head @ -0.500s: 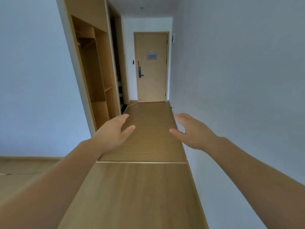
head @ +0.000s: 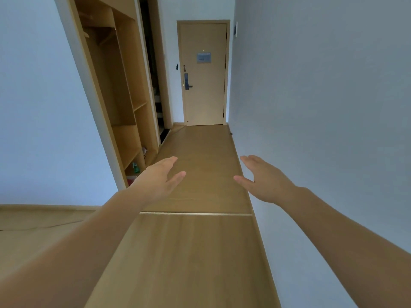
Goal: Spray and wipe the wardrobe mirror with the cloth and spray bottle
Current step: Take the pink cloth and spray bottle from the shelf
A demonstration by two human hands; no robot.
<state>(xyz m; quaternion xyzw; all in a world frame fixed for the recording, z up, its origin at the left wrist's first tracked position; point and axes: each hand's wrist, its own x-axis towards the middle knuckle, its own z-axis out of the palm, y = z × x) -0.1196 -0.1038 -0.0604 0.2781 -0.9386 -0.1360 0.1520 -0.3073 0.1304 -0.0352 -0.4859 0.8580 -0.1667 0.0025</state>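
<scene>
The left hand (head: pixel 159 178) and right hand (head: pixel 264 181) stretch forward, fingers straight and relaxed, holding nothing, while a green spray bottle (head: pixel 135 168) stands low in the open wardrobe (head: pixel 124 85), left of the left fingers, untouched.

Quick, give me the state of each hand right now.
Left hand: open, fingers straight, holding nothing.
Right hand: open, fingers straight, holding nothing.

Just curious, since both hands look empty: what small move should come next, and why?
Probably step toward the open wooden wardrobe and reach the left hand down to the small green spray bottle in its lowest compartment. Both it and the right hand are open, holding nothing.
</scene>
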